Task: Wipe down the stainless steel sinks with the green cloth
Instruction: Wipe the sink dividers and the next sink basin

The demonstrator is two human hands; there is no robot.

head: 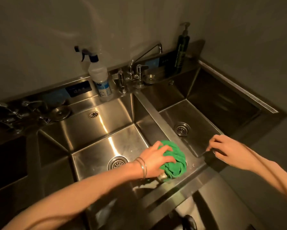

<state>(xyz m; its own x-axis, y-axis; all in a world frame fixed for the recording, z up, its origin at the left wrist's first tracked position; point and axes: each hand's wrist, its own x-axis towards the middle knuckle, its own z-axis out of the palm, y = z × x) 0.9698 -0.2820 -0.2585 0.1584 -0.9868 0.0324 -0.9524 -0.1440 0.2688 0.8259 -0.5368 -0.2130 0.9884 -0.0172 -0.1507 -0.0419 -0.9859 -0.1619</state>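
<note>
A bunched green cloth (174, 161) lies in the near right corner of the middle stainless steel sink (93, 146). My left hand (156, 161), with bangles on the wrist, grips the cloth from the left, fingers curled over it. The right sink (206, 100) lies beyond a steel divider. My right hand (226, 149) rests on that sink's front rim, fingers curled over the edge, holding no object. Each basin has a round drain.
A spray bottle (100, 78) stands on the back ledge behind the middle sink. Faucet (136, 70) and handles sit between the sinks. A dark pump bottle (181, 50) stands at the back right. A third basin (8, 163) and more taps lie at the left.
</note>
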